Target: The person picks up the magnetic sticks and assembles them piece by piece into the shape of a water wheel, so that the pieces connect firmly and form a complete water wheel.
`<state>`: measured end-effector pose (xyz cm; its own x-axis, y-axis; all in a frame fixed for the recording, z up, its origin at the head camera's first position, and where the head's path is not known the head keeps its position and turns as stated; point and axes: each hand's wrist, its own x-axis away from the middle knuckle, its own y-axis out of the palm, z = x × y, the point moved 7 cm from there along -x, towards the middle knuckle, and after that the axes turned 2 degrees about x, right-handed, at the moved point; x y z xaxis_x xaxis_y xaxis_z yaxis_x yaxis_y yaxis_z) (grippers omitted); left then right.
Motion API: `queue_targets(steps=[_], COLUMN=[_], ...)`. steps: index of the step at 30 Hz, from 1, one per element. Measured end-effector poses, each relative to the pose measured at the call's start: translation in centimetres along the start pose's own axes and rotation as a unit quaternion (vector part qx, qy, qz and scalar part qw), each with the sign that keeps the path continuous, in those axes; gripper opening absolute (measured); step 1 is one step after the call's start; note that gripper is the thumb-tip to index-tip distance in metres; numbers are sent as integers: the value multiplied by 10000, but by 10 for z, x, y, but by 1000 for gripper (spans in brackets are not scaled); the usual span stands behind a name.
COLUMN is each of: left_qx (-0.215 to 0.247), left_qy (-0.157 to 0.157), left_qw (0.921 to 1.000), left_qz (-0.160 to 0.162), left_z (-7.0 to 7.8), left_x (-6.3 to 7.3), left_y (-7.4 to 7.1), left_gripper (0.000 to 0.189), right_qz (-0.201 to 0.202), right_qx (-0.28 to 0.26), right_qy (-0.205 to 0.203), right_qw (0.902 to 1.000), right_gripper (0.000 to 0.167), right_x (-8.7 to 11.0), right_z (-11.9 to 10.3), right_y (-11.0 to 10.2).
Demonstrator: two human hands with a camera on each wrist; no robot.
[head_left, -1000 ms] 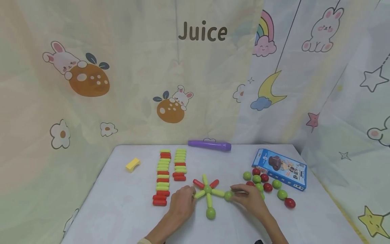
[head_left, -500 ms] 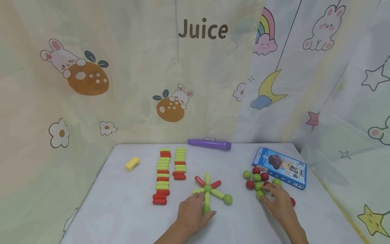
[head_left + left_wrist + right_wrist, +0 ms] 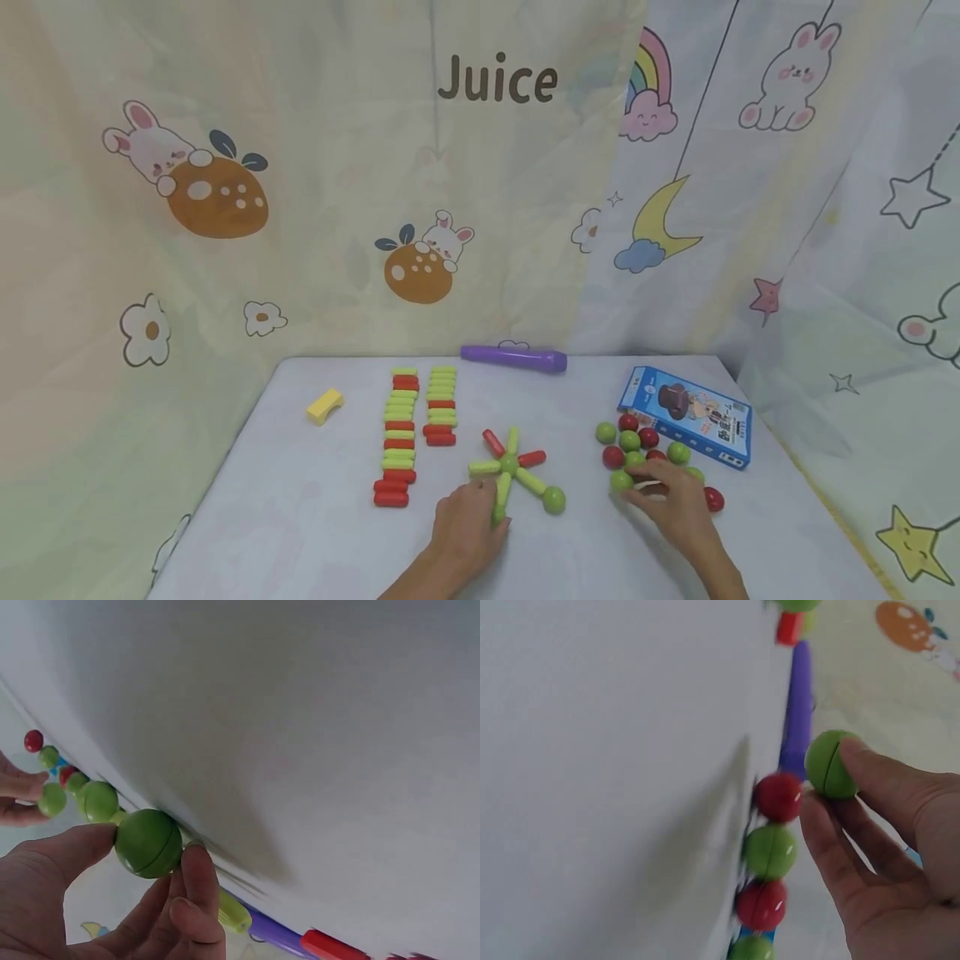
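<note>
A star-shaped figure of green and red sticks around a green ball hub lies mid-table. Its front stick ends in a green ball, which my left hand pinches between thumb and fingers, partly hiding it in the head view. Another stick, pointing front right, carries a second green ball. My right hand holds a loose green ball between thumb and fingertips, at the left edge of a group of red and green balls. A seam line runs round the held ball.
Two columns of red and green sticks lie left of the figure. A yellow arch block sits farther left. At the back lie a purple tube and, to the right, a blue printed box behind the balls.
My right hand has left the figure's right-hand ball and taken a green ball from the group, moving it left. My left hand has shifted to the front ball, and the figure has turned clockwise.
</note>
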<state>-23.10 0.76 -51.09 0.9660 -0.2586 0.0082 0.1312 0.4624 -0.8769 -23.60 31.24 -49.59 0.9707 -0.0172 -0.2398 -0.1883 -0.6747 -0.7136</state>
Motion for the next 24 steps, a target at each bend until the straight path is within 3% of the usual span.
queue_targets(steps=[4,8,13,18,24], left_qx=[-124,-123,-82,-180,-178], left_qy=[70,166,241,331,360], left_qw=[9998,9996,9991,9978,9976], left_qz=[125,184,339,543,564], left_z=[-6,-10,-14,-17,-20], left_x=[0,-1,-3,-2,-3], left_y=[-6,-11,-14,-17,-18], left_gripper=[40,38,36,32,34], right_qz=[-122,-593,-960,-1050,-1216], right_qx=[-1030,-1681,-1805,-1664,-1387], right_qy=[-467,-543,-612,-519,-496], right_qw=[9935,9825,9770,9791,9816], right_gripper=[37,35,34,33,33], right_x=[-3,-11,-21,-29,-35], right_z=[-22,-34,-36,-28,-24], right_y=[12,29,46,59,74])
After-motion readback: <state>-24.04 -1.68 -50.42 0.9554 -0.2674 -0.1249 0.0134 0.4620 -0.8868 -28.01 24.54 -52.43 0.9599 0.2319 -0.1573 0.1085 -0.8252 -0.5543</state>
